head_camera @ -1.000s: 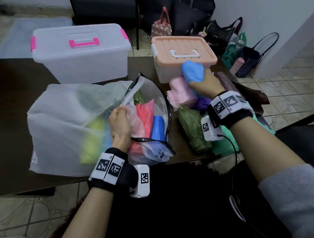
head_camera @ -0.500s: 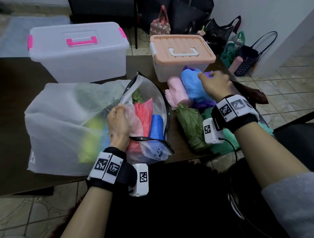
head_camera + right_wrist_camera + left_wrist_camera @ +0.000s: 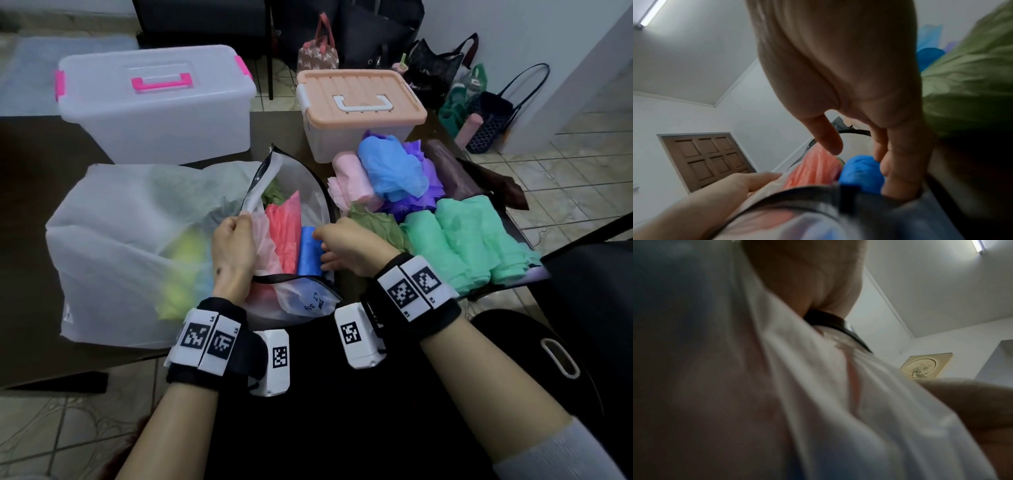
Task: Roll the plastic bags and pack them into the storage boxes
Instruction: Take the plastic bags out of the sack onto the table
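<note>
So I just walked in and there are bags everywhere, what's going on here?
A person is emptying a big zip bag of plastic bags. The left hand grips its open edge, while the right hand reaches in, fingers on a blue roll beside a red bag. A pile of rolled bags lies on the table to the right. Both boxes, the pink-handled and the orange-lidded, are shut, so nothing visibly packed yet.
</note>
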